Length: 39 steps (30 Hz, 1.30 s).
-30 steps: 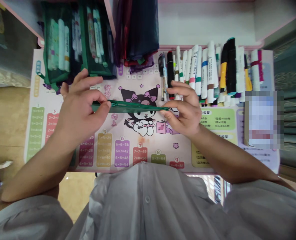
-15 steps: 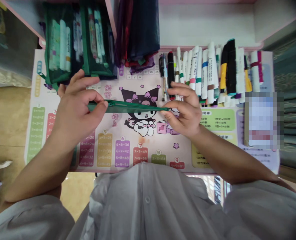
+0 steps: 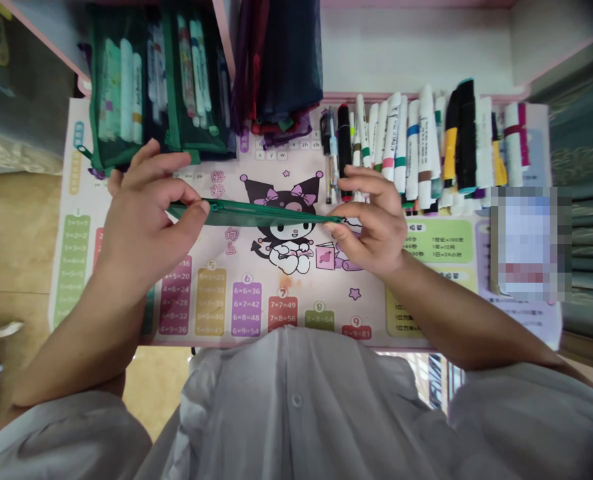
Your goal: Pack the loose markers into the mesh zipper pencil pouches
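Note:
A flat green zip pouch (image 3: 271,214) is held edge-on above the pink desk mat (image 3: 276,300), stretched between both hands. My left hand (image 3: 143,213) pinches its left end between thumb and fingers. My right hand (image 3: 371,220) pinches the right end with thumb and forefinger, the other fingers curled above. The pouch's zip edge faces me; its inside is hidden.
A row of markers and pens (image 3: 416,147) lies at the back right of the mat. Green mesh pouches filled with pens (image 3: 146,87) and dark purple pouches (image 3: 279,67) stand at the back left and centre. A blurred object (image 3: 529,243) sits at right.
My left hand has slid a little to the left along the pouch. The right hand holds almost still.

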{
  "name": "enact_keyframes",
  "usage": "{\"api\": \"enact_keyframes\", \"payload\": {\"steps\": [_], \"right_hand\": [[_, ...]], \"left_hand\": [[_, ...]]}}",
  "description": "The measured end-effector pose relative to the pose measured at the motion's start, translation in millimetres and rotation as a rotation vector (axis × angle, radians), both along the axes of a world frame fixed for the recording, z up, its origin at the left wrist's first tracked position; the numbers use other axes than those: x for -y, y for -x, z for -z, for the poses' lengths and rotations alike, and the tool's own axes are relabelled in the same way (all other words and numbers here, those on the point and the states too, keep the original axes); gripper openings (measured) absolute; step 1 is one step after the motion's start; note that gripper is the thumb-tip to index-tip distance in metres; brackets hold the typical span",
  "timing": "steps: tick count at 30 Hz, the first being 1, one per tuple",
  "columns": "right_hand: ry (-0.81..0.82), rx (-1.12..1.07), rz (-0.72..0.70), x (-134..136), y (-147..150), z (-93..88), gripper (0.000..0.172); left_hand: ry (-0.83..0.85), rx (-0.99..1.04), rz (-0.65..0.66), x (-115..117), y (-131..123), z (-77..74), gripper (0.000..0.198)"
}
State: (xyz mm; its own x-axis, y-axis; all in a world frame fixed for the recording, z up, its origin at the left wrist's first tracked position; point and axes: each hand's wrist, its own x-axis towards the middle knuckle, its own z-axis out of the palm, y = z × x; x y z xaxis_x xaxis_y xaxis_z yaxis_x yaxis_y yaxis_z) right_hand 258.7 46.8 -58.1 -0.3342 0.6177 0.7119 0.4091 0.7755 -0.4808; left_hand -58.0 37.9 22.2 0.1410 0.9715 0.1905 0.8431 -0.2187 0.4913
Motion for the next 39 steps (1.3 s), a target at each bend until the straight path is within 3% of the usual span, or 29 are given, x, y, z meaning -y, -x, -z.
{"api": "enact_keyframes", "payload": {"steps": [13,25,39], "right_hand": [[0.002,0.028,0.016,-0.3,-1.9,1.5,0.01],[0.048,0.045,0.033,-1.5,-4.5,5.0,0.015],[0.064,0.037,0.05,-1.1,-2.3,4.5,0.016]], "left_hand": [[-0.043,0.006,-0.021,-2.0,4.9,0.8,0.017],[-0.066,0.042,-0.134,-2.6,12.5,-2.7,0.017],[-0.06,0.03,-0.145,-1.9,16.9,-3.9,0.016]]}}
